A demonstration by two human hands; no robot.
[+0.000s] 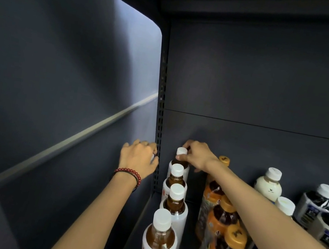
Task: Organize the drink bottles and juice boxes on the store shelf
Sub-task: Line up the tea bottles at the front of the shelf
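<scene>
At the shelf's point(263, 143) far left, the rearmost tea bottle point(181, 151) is gripped at the neck by the right hand point(195, 156). The left hand point(138, 156) is curled at the side upright point(162, 102), its hold unclear. The row is apparently being straightened, and a gentle push back is called for.

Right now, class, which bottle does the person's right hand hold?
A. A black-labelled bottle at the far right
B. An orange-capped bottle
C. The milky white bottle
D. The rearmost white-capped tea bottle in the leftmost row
D: the right hand curls its fingers round the cap and neck of the rearmost white-capped tea bottle. The orange-capped bottles stand one row to the right.
</scene>
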